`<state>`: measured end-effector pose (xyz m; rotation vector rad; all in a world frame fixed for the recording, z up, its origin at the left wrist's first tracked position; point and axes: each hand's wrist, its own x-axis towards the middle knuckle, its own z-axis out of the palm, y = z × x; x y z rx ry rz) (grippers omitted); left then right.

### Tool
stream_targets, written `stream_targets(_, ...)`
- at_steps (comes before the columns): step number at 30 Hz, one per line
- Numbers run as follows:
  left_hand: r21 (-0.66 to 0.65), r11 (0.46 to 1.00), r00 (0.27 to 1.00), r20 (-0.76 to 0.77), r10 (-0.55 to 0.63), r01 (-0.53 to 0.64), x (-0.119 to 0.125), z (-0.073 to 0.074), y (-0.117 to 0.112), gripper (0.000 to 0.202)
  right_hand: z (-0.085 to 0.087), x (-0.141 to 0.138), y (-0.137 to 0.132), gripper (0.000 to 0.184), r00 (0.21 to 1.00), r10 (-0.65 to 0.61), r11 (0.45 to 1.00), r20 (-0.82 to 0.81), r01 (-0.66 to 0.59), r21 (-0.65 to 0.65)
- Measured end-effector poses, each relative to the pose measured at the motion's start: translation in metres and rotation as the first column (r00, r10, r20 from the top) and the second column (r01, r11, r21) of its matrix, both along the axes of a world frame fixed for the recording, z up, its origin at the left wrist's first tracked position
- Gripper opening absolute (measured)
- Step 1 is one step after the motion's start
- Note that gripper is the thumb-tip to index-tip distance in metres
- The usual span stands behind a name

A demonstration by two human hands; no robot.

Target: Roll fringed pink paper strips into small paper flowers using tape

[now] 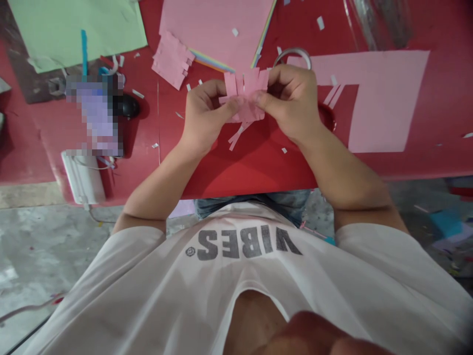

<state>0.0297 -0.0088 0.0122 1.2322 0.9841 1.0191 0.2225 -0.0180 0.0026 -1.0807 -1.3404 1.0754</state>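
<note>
Between my two hands is a small pink paper piece with slits cut along its edges, so that its upper side splits into strips. My left hand pinches its left part between thumb and fingers. On the other side, my right hand grips the right part in the same way, the thumbs nearly meeting at the middle. Thin pink paper strips show just below the piece. A second slit pink paper piece lies on the red table, up and left of my hands.
Pink sheets with rainbow-coloured edges lie beyond my hands. A roll of tape sits by my right hand, near a cut pink sheet. At left are a green sheet, a white power bank and a dark round object. White scraps are scattered about.
</note>
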Motion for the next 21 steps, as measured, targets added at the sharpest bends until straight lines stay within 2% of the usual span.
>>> stream_targets(4, 0.008, 1.0, 0.999, -0.019, 0.029, -0.029, 0.003, 0.0, -0.003, 0.02, 0.005, 0.0, -0.002, 0.023, 1.0, -0.013, 1.0, 0.028, 0.013, 0.0)
stream_targets(8, 0.03, 0.999, 0.997, 0.069, 0.033, -0.035, 0.006, -0.001, -0.005, 0.004, 0.008, 0.0, -0.005, 0.027, 0.995, -0.015, 1.0, 0.095, 0.017, -0.026)
stream_targets(13, 0.088, 0.992, 0.993, 0.089, 0.084, -0.092, 0.005, 0.003, -0.001, 0.012, 0.013, 0.003, -0.006, 0.029, 0.978, 0.012, 0.997, 0.209, 0.003, -0.073)
stream_targets(16, 0.073, 0.98, 0.977, 0.123, 0.176, -0.186, -0.003, 0.004, 0.009, 0.009, 0.021, 0.009, -0.006, 0.031, 0.941, 0.052, 0.998, 0.334, -0.038, -0.048)
stream_targets(18, 0.025, 0.96, 0.949, 0.163, 0.27, -0.278, -0.011, 0.004, 0.017, 0.009, 0.025, 0.014, -0.005, 0.03, 0.851, 0.111, 0.993, 0.512, -0.121, -0.015)
stream_targets(21, -0.059, 0.961, 0.922, 0.274, 0.275, -0.269, -0.019, 0.003, 0.027, 0.005, 0.024, 0.017, -0.005, 0.037, 0.588, 0.169, 0.97, 0.791, -0.243, -0.026)
